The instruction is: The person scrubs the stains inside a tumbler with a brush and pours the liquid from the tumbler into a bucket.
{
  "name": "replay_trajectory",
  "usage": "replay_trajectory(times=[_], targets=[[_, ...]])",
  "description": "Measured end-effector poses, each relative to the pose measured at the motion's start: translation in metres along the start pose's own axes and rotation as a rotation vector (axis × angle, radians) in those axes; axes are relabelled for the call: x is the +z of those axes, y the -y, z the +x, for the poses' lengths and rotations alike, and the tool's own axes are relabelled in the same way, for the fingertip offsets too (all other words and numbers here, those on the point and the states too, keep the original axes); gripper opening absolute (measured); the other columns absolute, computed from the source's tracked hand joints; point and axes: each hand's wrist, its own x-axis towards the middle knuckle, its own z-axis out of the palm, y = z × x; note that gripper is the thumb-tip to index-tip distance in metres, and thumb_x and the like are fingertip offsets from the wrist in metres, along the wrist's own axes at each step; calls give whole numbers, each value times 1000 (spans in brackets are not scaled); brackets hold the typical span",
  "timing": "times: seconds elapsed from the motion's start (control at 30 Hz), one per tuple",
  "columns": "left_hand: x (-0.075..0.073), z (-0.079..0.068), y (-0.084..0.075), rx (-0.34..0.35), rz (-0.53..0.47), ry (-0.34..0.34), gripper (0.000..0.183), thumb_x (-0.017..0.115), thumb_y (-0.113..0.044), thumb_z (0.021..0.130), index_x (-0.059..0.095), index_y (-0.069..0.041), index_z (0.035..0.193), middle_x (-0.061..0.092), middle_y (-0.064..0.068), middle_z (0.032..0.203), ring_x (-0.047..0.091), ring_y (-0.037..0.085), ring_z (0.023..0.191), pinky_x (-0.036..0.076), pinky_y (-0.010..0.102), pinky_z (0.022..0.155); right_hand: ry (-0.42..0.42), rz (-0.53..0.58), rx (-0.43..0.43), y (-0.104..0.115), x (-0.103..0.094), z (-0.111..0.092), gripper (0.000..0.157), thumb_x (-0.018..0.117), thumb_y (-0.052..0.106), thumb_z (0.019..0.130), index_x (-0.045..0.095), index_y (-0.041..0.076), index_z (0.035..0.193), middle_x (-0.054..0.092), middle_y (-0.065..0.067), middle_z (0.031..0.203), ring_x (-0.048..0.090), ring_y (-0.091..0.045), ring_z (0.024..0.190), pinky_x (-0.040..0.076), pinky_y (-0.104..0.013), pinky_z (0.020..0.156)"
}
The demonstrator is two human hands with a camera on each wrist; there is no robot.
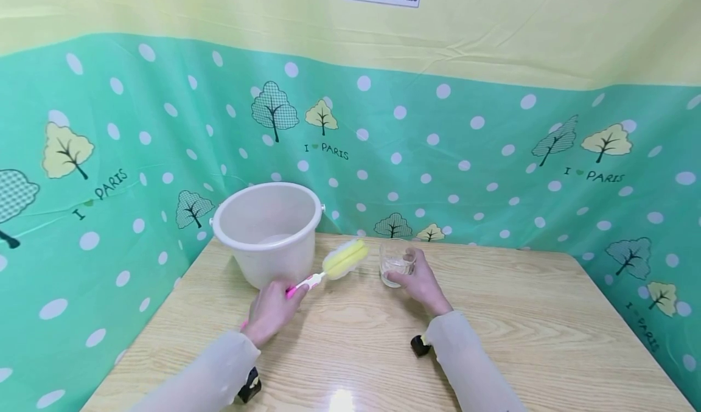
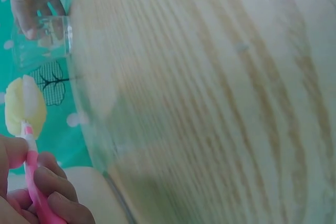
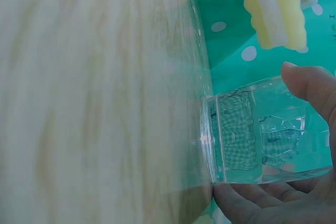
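My left hand (image 1: pixel 274 308) grips the pink-and-white handle of a bottle brush (image 1: pixel 345 258) with a yellow and white sponge head. In the left wrist view, fingers curl round the pink handle (image 2: pixel 39 192), and the sponge head (image 2: pixel 25 103) points away from the hand. A clear glass tumbler (image 1: pixel 397 260) is upright at the middle of the table, held by my right hand (image 1: pixel 421 281). The right wrist view shows the thumb on one side of the glass (image 3: pixel 262 135) and the fingers on the other, its base right at the tabletop. The sponge head is left of the glass, apart from it.
A white bucket (image 1: pixel 268 241) stands at the back left of the wooden table (image 1: pixel 350 345), just beyond my left hand. A green and yellow patterned cloth (image 1: pixel 465 132) hangs behind the table and along its sides.
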Motion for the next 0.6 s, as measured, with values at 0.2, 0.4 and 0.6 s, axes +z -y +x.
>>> replay_trajectory(times=[0.2,0.4,0.6], targets=[[3,-1,4,-3,2,0,40,60,-40,91,48,-15,63,47,0,58,42,16,52,34,30,47,0,0,-6,0,0,0,90,81,30,74,27,10,143,38,-14,141,38,-36,129,32,-52,105],[5,-2,7,-11,3,7,40,60,-39,91,46,-15,62,46,-1,57,41,16,51,33,30,47,0,5,-4,-1,0,1,90,82,30,74,27,11,143,38,-14,141,38,-36,129,33,-52,105],[5,-2,9,-25,-2,34,38,61,-36,91,47,-15,63,45,-2,57,40,15,51,32,29,47,0,8,-5,-1,1,1,92,82,30,73,27,10,144,38,-14,141,38,-36,129,32,-52,105]])
